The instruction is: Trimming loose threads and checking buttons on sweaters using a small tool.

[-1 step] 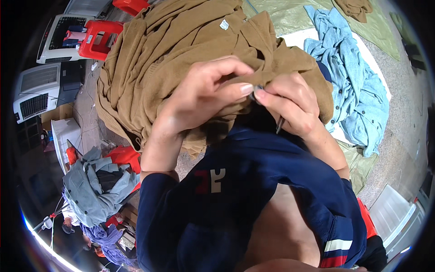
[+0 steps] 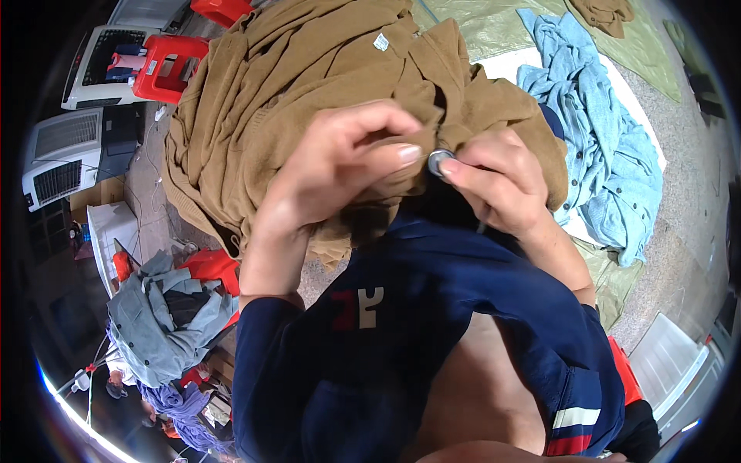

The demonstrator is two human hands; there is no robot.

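Observation:
A large brown knit garment (image 2: 309,85) lies bunched in front of me. My left hand (image 2: 340,166) is closed in a loose pinch on a fold of it, thumb and forefinger on either side of the cloth. Close by on the right, my right hand (image 2: 502,174) pinches a small round grey disc (image 2: 441,162), button-like with a pale middle, at the garment's edge. Whether the disc is fixed to the cloth I cannot tell. A thin metallic piece (image 2: 482,227) shows faintly under the right hand; its kind is unclear.
Light blue buttoned cardigans (image 2: 610,154) lie on a white sheet at the right, over green plastic sheeting (image 2: 656,65). Red stools (image 2: 171,69) stand at the far left. A grey-blue garment (image 2: 158,324) hangs over red seating at the lower left, near purple cloth (image 2: 177,409).
My left hand has drawn slightly left, away from the right fingers. The right hand has turned a little, so the grey disc shows more fully and the thin metallic piece less.

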